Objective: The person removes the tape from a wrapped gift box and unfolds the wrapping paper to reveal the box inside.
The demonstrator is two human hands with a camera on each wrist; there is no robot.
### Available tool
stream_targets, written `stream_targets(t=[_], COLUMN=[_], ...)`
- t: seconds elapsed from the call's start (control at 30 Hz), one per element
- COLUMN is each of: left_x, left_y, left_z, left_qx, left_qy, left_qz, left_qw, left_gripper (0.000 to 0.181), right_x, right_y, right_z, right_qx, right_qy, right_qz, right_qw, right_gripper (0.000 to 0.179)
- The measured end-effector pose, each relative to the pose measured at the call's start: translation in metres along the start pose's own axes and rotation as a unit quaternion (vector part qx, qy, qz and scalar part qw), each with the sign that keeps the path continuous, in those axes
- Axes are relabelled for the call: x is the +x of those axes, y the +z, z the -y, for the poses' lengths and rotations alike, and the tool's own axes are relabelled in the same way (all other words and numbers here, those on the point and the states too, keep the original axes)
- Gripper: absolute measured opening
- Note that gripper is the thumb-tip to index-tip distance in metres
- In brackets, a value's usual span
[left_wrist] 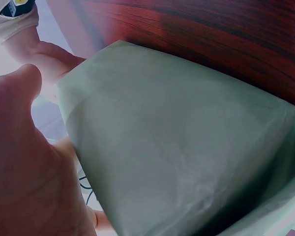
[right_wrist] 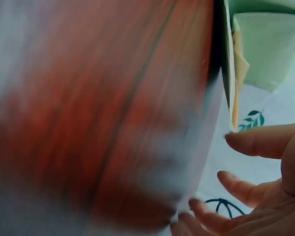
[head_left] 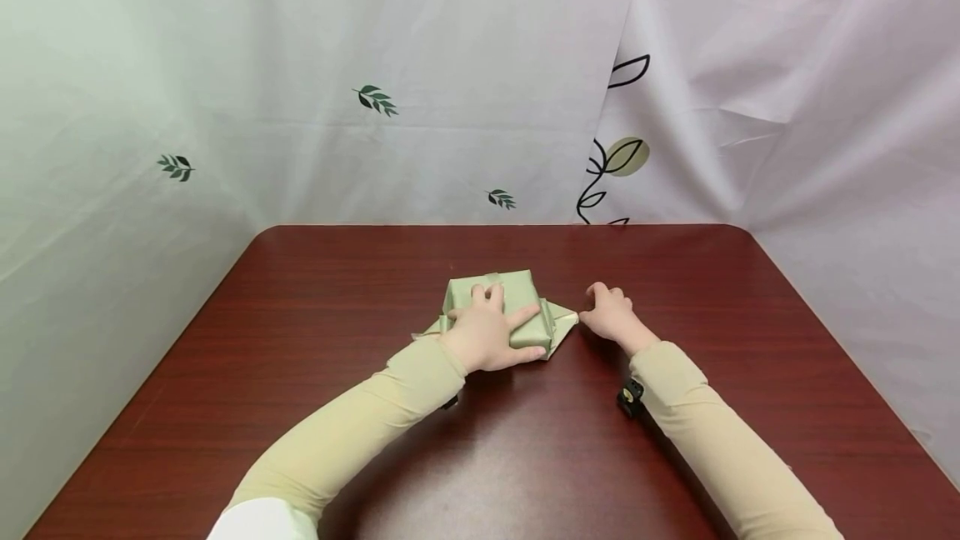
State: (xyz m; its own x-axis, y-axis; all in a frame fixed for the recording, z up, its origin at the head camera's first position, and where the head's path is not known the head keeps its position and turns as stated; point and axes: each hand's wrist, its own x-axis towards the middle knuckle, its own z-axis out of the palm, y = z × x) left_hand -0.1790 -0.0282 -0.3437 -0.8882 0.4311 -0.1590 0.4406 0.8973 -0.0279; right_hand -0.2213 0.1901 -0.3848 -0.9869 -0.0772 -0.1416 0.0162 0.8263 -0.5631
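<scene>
A box wrapped in pale green paper (head_left: 517, 286) lies on the table, and my left hand (head_left: 487, 336) rests across its top with fingers spread. On the box's right side a pointed paper flap (head_left: 562, 323) sticks out. My right hand (head_left: 611, 319) is at the tip of that flap. In the right wrist view the thumb touches or nearly touches the flap's end (right_wrist: 231, 88), while the other fingers stand loosely bent, apart from the thumb. The left wrist view shows one broad papered face (left_wrist: 152, 123) and an open fold at its lower right.
The dark red wooden table (head_left: 337, 298) stretches out on all sides of the box. White curtains (head_left: 450, 40) with printed leaves hang behind and beside it. A small black device (head_left: 631, 398) sits on the right wrist.
</scene>
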Motion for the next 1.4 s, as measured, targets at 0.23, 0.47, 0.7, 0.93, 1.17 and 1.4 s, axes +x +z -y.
stream_targets(t=[0.23, 0.47, 0.7, 0.93, 1.17, 1.4], left_x=[0.001, 0.001, -0.001, -0.005, -0.006, -0.008], left_y=[0.000, -0.001, -0.001, 0.001, 0.004, 0.007], left_z=[0.000, -0.001, 0.000, 0.003, 0.006, 0.013], left_qx=[0.007, 0.015, 0.010, 0.000, -0.012, -0.010], left_qy=[-0.003, -0.002, 0.004, 0.016, 0.019, 0.038], left_qz=[-0.001, -0.001, -0.012, -0.018, -0.024, -0.035], left_qw=[1.0000, 0.9999, 0.9999, 0.9997, 0.9995, 0.9986], left_gripper=[0.070, 0.071, 0.071, 0.067, 0.064, 0.063], right_x=[0.002, 0.002, 0.001, -0.003, -0.012, -0.015], right_y=[-0.004, -0.010, -0.012, -0.004, 0.003, 0.007], right_z=[-0.002, -0.005, 0.003, 0.017, 0.030, 0.038], right_qx=[-0.024, -0.033, 0.011, 0.065, 0.071, 0.086], right_qy=[0.042, 0.045, -0.005, -0.115, -0.199, -0.193], right_qz=[0.019, 0.025, -0.029, -0.042, -0.007, 0.008], right_qw=[0.9986, 0.9981, 0.9995, 0.9903, 0.9775, 0.9775], right_gripper=[0.066, 0.069, 0.059, 0.042, 0.028, 0.028])
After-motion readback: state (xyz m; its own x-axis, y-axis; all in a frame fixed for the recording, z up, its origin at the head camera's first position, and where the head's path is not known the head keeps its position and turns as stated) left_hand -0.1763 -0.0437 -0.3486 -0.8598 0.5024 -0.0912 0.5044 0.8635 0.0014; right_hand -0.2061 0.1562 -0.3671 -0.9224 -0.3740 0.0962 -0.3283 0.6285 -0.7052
